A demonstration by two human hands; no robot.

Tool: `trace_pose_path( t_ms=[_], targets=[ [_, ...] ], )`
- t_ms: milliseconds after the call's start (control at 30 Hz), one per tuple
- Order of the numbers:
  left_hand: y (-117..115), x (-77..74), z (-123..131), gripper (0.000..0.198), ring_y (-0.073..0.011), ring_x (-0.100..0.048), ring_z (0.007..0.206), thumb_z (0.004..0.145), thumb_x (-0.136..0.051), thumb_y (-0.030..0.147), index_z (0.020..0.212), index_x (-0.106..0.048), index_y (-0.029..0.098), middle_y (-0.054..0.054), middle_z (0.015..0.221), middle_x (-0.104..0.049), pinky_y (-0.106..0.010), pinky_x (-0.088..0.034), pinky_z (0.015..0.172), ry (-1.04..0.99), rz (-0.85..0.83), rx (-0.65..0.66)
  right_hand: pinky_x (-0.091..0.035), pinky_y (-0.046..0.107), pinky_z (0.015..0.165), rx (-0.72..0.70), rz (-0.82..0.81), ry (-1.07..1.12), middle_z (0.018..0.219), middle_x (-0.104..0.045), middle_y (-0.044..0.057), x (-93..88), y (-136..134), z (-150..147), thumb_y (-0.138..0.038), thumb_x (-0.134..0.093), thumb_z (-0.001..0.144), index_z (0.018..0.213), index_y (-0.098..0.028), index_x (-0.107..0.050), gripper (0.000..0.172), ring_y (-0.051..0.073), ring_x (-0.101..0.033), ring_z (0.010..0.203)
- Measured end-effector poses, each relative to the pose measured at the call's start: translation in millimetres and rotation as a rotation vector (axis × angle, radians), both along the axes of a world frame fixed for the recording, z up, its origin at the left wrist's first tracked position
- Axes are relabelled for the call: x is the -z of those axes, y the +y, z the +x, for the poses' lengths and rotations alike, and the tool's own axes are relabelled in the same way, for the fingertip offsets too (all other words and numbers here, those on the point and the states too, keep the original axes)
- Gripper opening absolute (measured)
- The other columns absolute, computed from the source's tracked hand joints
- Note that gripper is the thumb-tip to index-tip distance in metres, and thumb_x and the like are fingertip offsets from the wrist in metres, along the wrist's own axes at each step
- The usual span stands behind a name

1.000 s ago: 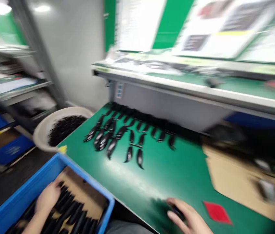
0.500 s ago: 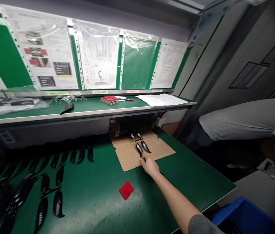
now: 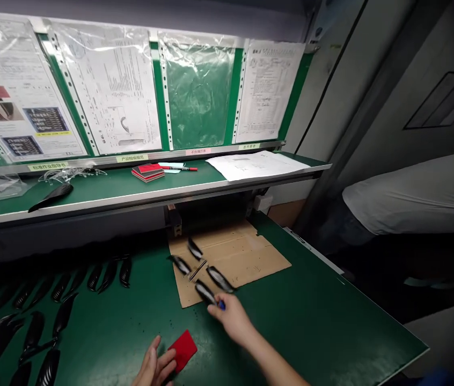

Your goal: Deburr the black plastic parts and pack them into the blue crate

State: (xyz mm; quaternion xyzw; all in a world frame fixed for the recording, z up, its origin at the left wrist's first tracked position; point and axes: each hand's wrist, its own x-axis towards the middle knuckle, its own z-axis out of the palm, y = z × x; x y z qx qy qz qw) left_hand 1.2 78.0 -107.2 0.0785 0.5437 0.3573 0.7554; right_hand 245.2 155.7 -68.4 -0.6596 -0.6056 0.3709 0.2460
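My right hand [image 3: 233,319] is closed at the near end of a joined set of black propeller blades [image 3: 205,292]. Several curved, glossy blades branch from a thin rod, slightly blurred, over the left part of the cardboard sheet [image 3: 251,257]. Something small and blue [image 3: 221,304] shows at the fingertips; its kind is unclear. Low in the view, my left hand [image 3: 154,364] has its fingers spread, palm partly up. Its fingertips reach the edge of a red square pad [image 3: 184,348] on the green table [image 3: 303,327].
More black blades [image 3: 108,274] lie in a row and in joined sets on the left. A shelf above holds a stack of red and grey pads [image 3: 147,172], a red pen [image 3: 187,169], papers [image 3: 255,164] and one blade [image 3: 52,197]. Another person's sleeve [image 3: 416,193] is at right.
My right hand has come nearer, and the blade set has shifted and turned toward the cardboard's left side. My left hand has entered beside the red pad. The view has swung right.
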Motion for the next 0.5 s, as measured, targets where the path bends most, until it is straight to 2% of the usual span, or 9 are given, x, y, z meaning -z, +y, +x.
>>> trace_pose_path(
  t_ms=[67, 100, 167, 233, 267, 333, 433, 500],
  targets=[
    [2, -12.4, 15, 0.085, -0.0277, -0.054, 0.118, 0.074, -0.031, 0.079, 0.145, -0.011, 0.037, -0.011, 0.123, -0.061, -0.043, -0.044, 0.089, -0.142, 0.012, -0.119, -0.041, 0.023, 0.063, -0.112, 0.002, 0.04, 0.075, -0.063, -0.001, -3.3, -41, -17, -0.028, -0.061, 0.078, 0.083, -0.017, -0.064, 0.012, 0.016, -0.059, 0.073],
    [1, -19.1, 20, 0.079, -0.0262, -0.057, 0.113, 0.077, -0.029, 0.076, 0.144, -0.012, 0.038, -0.01, 0.118, -0.062, -0.04, -0.046, 0.086, -0.173, 0.078, -0.216, -0.04, 0.022, 0.063, -0.214, 0.012, 0.06, 0.076, -0.065, -0.001, -7.1, -57, -24, -0.027, -0.063, 0.076, 0.082, -0.019, -0.066, 0.011, 0.016, -0.059, 0.073],
    [-1, -31.7, 22, 0.061, -0.0205, -0.064, 0.088, 0.084, -0.036, 0.066, 0.139, -0.029, 0.039, -0.004, 0.097, -0.065, -0.032, -0.049, 0.074, -0.148, 0.223, -0.417, -0.039, 0.022, 0.062, -0.483, 0.041, 0.095, 0.08, -0.066, -0.001, -16.6, -80, -36, -0.027, -0.068, 0.072, 0.086, -0.022, -0.069, 0.015, 0.017, -0.061, 0.074],
    [-2, -41.8, 15, 0.044, -0.0124, -0.056, 0.06, 0.087, -0.049, 0.051, 0.129, -0.045, 0.037, 0.003, 0.073, -0.056, -0.026, -0.045, 0.06, -0.142, 0.336, -0.506, -0.041, 0.021, 0.065, -0.684, 0.061, 0.131, 0.087, -0.067, -0.001, -24.1, -86, -39, -0.033, -0.073, 0.07, 0.095, -0.026, -0.069, 0.026, 0.017, -0.061, 0.078],
    [-2, -45.6, 9, 0.04, -0.0093, -0.048, 0.051, 0.087, -0.053, 0.045, 0.126, -0.049, 0.036, 0.005, 0.065, -0.049, -0.024, -0.042, 0.055, -0.168, 0.378, -0.51, -0.042, 0.021, 0.068, -0.711, 0.066, 0.129, 0.092, -0.067, -0.001, -25.4, -84, -37, -0.038, -0.074, 0.07, 0.099, -0.028, -0.068, 0.031, 0.018, -0.061, 0.082],
    [-3, -51.1, -6, 0.039, -0.0062, -0.036, 0.043, 0.087, -0.055, 0.039, 0.126, -0.05, 0.033, 0.008, 0.057, -0.038, -0.023, -0.037, 0.05, -0.288, 0.427, -0.455, -0.044, 0.026, 0.079, -0.647, 0.087, 0.027, 0.101, -0.066, 0.0, -22.0, -75, -29, -0.045, -0.071, 0.074, 0.11, -0.031, -0.063, 0.04, 0.021, -0.06, 0.092],
    [-11, -57.5, -25, 0.043, -0.0042, -0.029, 0.037, 0.092, -0.048, 0.038, 0.133, -0.046, 0.029, 0.009, 0.052, -0.034, -0.023, -0.03, 0.046, -0.438, 0.378, -0.355, -0.039, 0.044, 0.092, -0.484, 0.124, -0.197, 0.109, -0.062, 0.007, -7.4, -57, -16, -0.034, -0.068, 0.078, 0.124, -0.028, -0.055, 0.048, 0.03, -0.055, 0.103],
    [-22, -63.0, -32, 0.044, -0.004, -0.029, 0.035, 0.094, -0.042, 0.039, 0.136, -0.043, 0.026, 0.009, 0.05, -0.034, -0.025, -0.027, 0.046, -0.494, 0.305, -0.275, -0.033, 0.053, 0.096, -0.471, 0.153, -0.229, 0.117, -0.058, 0.012, 1.9, -49, -16, -0.025, -0.066, 0.078, 0.127, -0.024, -0.052, 0.051, 0.034, -0.048, 0.112]
  ],
)
